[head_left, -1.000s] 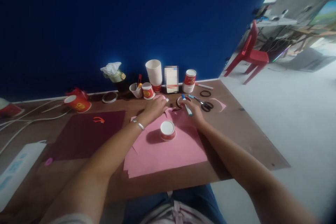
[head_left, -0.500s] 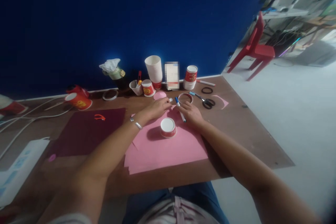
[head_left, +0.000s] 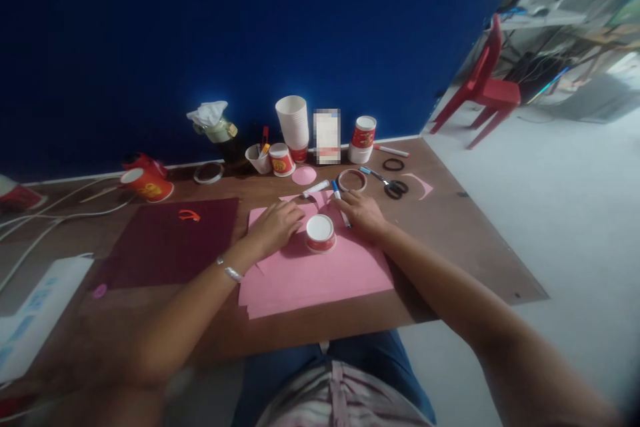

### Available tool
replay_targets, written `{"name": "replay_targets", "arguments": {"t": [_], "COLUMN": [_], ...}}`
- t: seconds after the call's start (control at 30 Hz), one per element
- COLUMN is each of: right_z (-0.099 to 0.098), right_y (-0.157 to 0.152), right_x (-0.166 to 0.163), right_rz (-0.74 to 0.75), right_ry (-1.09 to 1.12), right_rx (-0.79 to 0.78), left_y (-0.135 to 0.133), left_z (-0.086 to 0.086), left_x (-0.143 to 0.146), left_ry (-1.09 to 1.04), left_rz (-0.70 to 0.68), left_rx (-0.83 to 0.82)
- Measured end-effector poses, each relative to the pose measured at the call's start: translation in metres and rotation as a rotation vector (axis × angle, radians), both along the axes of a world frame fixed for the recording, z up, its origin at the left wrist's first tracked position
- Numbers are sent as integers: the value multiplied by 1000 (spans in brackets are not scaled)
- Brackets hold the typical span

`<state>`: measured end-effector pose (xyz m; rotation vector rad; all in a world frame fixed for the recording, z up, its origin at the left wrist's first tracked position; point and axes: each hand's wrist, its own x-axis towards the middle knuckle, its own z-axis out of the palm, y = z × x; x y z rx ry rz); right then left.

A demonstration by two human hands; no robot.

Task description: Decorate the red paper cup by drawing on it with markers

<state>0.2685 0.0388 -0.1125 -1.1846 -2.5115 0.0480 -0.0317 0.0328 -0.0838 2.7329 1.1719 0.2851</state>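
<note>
A red paper cup [head_left: 320, 233] stands upside down on a pink paper sheet [head_left: 320, 273] in the middle of a brown board. My left hand [head_left: 275, 225] rests on the pink sheet just left of the cup, fingers loosely curled, with nothing seen in them. My right hand [head_left: 363, 213] lies right of the cup and grips a blue-capped marker [head_left: 341, 204] that points away from me. A white glue tube [head_left: 316, 189] lies beyond the hands.
A dark maroon sheet [head_left: 170, 240] lies to the left. Along the blue wall stand stacked white cups [head_left: 293, 123], red cups [head_left: 363, 137], a pen cup [head_left: 257, 159], tape rings [head_left: 352, 179] and scissors [head_left: 393, 185]. A tipped red cup [head_left: 147, 185] and cables lie far left. A red chair [head_left: 483, 90] stands on the floor at right.
Both hands have drawn back toward me from the far edge of the pink sheet to either side of the upturned cup. The marker stayed in my right hand. The white tube now lies uncovered.
</note>
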Motion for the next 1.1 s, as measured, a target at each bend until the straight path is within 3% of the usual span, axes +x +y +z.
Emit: {"name": "replay_targets", "arguments": {"t": [0.17, 0.33, 0.37, 0.43, 0.5, 0.6, 0.67, 0.77, 0.93, 1.1], "right_z": [8, 32, 41, 63, 85, 111, 120, 123, 113, 105], "right_y": [-6, -21, -28, -45, -63, -83, -91, -98, -112, -135], "right_x": [-6, -1, 0, -2, -8, -24, -34, -40, -32, -30], "right_rz": [17, -125, -150, -117, -31, 134, 184, 154, 151, 187], "right_ry": [37, 259, 363, 797, 1075, 1324, 1421, 1516, 1538, 1529], "right_rx": [-21, -2, 3, -47, -256, -559, -683, -792, -995, -1021], "left_y": [-12, -14, -16, -23, -34, -54, -63, -70, -76, -93], "left_z": [3, 16, 24, 45, 73, 109, 121, 122, 108, 107], "left_x": [-4, -9, -9, -5, 5, 27, 41, 50, 43, 42], "left_ry": [-50, -144, -203, -334, -411, -361, -269, -174, -139, -191], "left_rz": [7, 68, 96, 118, 121, 4, -84, -105, -149, -256], "left_rx": [-57, -32, 8, 90, 207, 311, 295, 291, 310, 478]}}
